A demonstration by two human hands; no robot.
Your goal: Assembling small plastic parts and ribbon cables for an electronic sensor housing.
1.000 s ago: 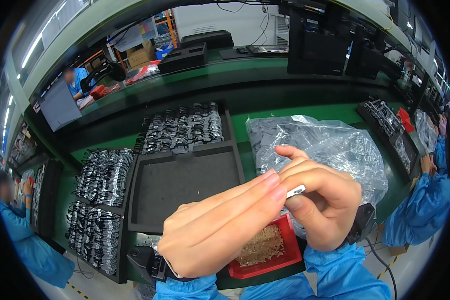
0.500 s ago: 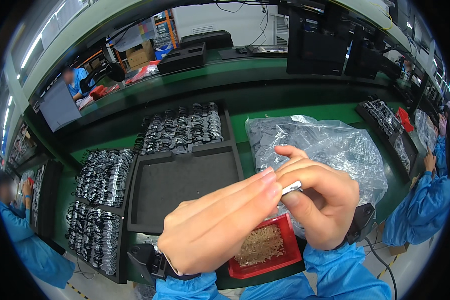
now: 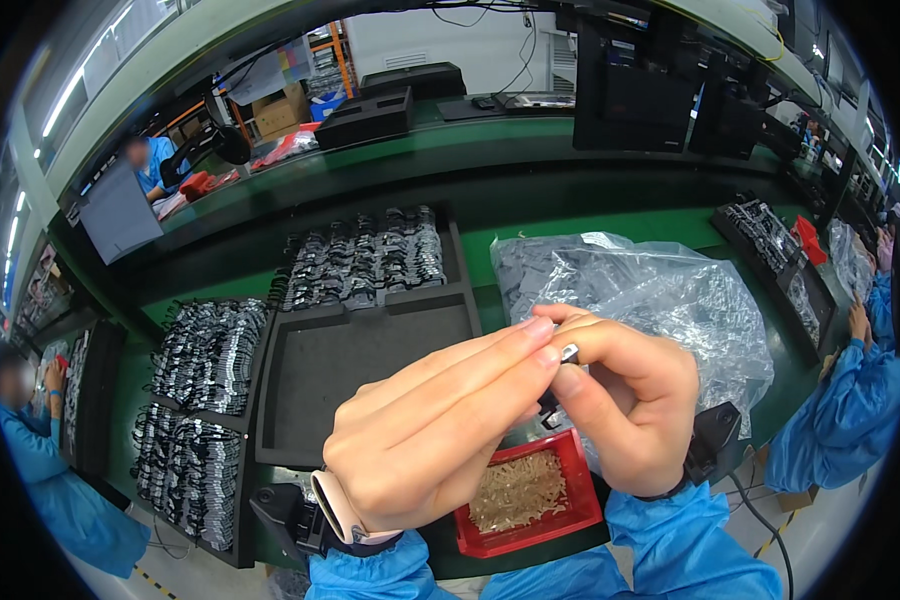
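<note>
Green benchtop [image 3: 660, 222] spreads beneath the hands, crowded on most sides. Right hand [image 3: 635, 410] pinches a small black-and-silver part [image 3: 570, 354] between thumb and curled forefinger, the part sitting where both hands' fingertips meet. Left hand [image 3: 420, 425] lies nearly flat, fingers straight and together against it; its thumb is hidden, so I cannot tell its grip. Just below them, the left hand partly blocks a red bin [image 3: 588, 485] of small pale pieces. Beyond the right hand slumps a clear plastic bag [image 3: 710, 310]; left of both, a black tray [image 3: 370, 350] holds rows of metallic parts [image 3: 365, 258].
</note>
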